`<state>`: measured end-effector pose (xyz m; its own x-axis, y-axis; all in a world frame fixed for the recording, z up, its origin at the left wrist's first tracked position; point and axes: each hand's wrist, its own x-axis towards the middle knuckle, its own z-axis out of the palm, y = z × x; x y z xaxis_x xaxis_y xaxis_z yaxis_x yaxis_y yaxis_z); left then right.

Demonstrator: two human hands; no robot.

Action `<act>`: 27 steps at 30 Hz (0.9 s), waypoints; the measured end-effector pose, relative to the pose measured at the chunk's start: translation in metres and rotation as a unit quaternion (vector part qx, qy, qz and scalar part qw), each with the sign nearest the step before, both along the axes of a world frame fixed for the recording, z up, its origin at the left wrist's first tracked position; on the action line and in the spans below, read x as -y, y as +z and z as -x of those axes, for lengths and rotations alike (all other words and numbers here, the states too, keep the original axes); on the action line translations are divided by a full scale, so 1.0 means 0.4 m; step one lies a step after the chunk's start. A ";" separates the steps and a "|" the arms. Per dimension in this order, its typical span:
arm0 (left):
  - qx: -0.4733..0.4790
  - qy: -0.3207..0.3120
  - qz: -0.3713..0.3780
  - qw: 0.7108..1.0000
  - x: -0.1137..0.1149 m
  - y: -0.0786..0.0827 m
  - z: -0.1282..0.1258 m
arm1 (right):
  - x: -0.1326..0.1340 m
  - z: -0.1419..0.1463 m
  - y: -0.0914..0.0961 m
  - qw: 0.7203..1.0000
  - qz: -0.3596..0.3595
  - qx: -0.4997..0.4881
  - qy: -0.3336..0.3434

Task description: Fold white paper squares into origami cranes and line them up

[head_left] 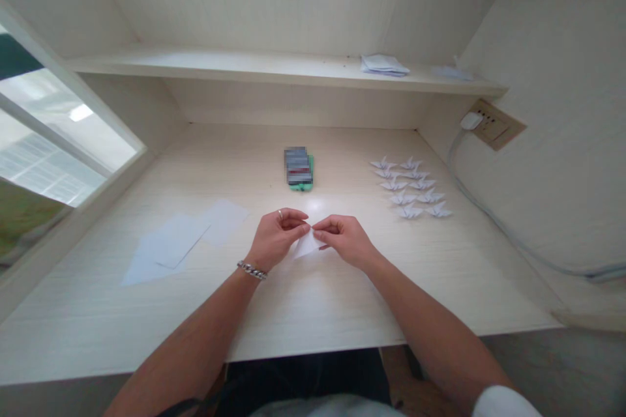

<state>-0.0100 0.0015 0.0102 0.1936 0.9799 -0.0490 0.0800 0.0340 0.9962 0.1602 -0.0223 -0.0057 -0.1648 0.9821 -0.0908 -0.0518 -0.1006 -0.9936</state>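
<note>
left hand (275, 234) | right hand (343, 238) | both grips pinch folded paper piece (307, 245) between them, point toward person, over desk (303, 300)

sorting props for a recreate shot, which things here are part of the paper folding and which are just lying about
Part of the folding:
- small white paper, pinched by left hand and right hand
- flat paper sheets
- finished paper cranes

Just lying about:
- phone in green case
- wall socket, white plug, cable
- papers on shelf
</note>
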 end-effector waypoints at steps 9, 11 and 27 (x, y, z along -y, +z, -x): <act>0.026 -0.030 0.000 0.999 0.004 0.008 0.008 | 0.005 -0.002 0.008 0.998 -0.054 0.002 -0.044; -0.024 -0.049 -0.027 0.998 0.005 0.007 0.008 | 0.007 -0.001 0.010 0.997 -0.065 0.015 -0.042; -0.059 -0.049 -0.018 0.997 0.002 -0.001 0.000 | 0.000 -0.016 0.009 0.998 -0.033 0.061 0.011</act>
<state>-0.0099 0.0007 0.0098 0.2829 0.9582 -0.0425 0.1981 -0.0150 0.9801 0.1664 -0.0222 -0.0021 -0.1775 0.9830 -0.0466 0.0708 -0.0345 -0.9969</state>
